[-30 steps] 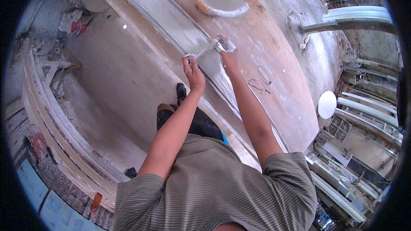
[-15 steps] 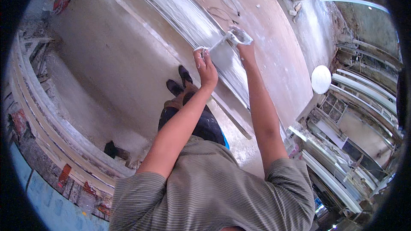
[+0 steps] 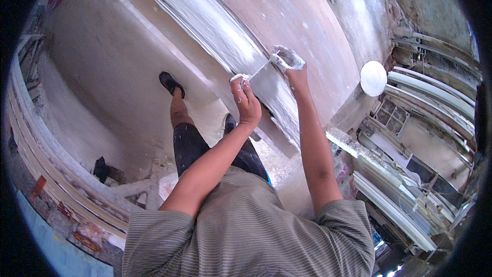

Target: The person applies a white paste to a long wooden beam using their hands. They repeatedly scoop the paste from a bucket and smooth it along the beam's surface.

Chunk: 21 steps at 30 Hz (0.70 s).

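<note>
Both hands are raised to a long white moulding [image 3: 215, 25] that runs slantwise across a wide brown board [image 3: 287, 10]. The left hand [image 3: 247, 101] has its grip closed tight round the near end of a thin white strip [image 3: 259, 70], the fingers curled over a lump of wet plaster at its tip. The right hand [image 3: 290, 64] is closed on the far end of the same strip, thumb and fingers pinched together and thickly coated in white plaster. The strip lies between the two hands, pressed against the lower edge of the moulding where the white surface meets the grey, smoother face [image 3: 271, 92] below it.

The moulding is streaked and wet-looking along its length, with the brown board showing bare and dusty above it. No tub or bucket shows near the hands; the only plaster in sight is what sits on the fingers, the strip and the moulding itself.

Below the hands are the person's striped shirt [image 3: 246, 236], dark trousers [image 3: 192, 146] and two dark shoes [image 3: 169, 83] on a pale, dusty floor [image 3: 102, 72]. A round white disc [image 3: 373, 78] stands just right of the board's edge. Further right, long white moulded lengths [image 3: 435, 97] lie stacked in rows, and more stacked lengths [image 3: 46, 169] curve along the left side.
</note>
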Tool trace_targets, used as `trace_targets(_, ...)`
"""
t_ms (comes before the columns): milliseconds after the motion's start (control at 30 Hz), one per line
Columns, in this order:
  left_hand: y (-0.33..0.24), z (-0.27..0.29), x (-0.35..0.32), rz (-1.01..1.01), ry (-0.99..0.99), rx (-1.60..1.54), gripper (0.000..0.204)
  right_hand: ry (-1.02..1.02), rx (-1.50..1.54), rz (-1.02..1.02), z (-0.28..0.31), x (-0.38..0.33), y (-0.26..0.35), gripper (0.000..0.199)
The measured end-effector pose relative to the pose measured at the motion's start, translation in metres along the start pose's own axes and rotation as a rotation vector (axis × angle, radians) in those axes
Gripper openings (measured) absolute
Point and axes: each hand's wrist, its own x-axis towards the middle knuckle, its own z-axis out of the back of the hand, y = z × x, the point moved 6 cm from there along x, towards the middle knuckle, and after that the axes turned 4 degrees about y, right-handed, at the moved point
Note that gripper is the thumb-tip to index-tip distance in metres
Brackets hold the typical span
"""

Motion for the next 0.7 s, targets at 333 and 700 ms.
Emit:
trace_targets(333, 0.038, -0.07, -0.16, -0.002, -0.056, 0.039, 0.019, 0.056, -0.056, 0.047, 0.1, -0.1, -0.095, 0.03)
trace_targets(700, 0.073, -0.118, -0.274, 0.027, 0.075, 0.048, 0.016, -0.033, 0.072, -0.114, 0.182, -0.192, -0.187, 0.034)
